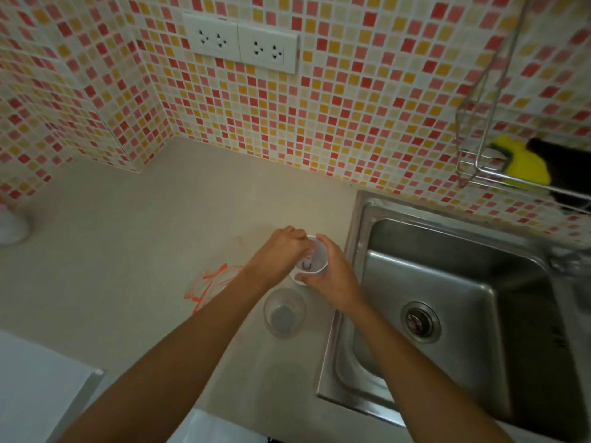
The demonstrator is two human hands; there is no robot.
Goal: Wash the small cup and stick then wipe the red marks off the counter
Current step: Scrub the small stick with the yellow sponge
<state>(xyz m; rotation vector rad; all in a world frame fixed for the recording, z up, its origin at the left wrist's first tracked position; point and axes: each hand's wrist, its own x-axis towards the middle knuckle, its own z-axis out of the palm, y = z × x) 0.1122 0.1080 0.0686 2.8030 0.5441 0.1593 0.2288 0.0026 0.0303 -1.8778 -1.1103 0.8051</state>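
The two hands meet over the desk just left of the sink. The right hand (329, 273) wraps its curled fingers round the outside of the small cup (311, 262), steadying the white cup and tipping its mouth toward the camera, probably so that its inside can be seen and reached. The left hand (281, 247) comes in from the left with its fingers pinched together at the rim on the stick (307, 260), whose lower end, stained red, rests inside near the bottom; holding both together like this looks like a way to carry them to the sink as one load. Whether the cup's base touches the desk I cannot tell, as the hand hides it. Just near of the hands a clear glass (284, 311) stands upright on the desk (144, 238), untouched. To the left, partly under the left forearm, the red marks (211, 282) lie scribbled across the surface, not yet wiped. The sink (447, 282) on the right looks dry, so I judge that washing has not begun. On the far right a wire rack (473, 167) on the tiled wall holds a yellow sponge (524, 164), placed handy to the basin and likely useful for the marks later.
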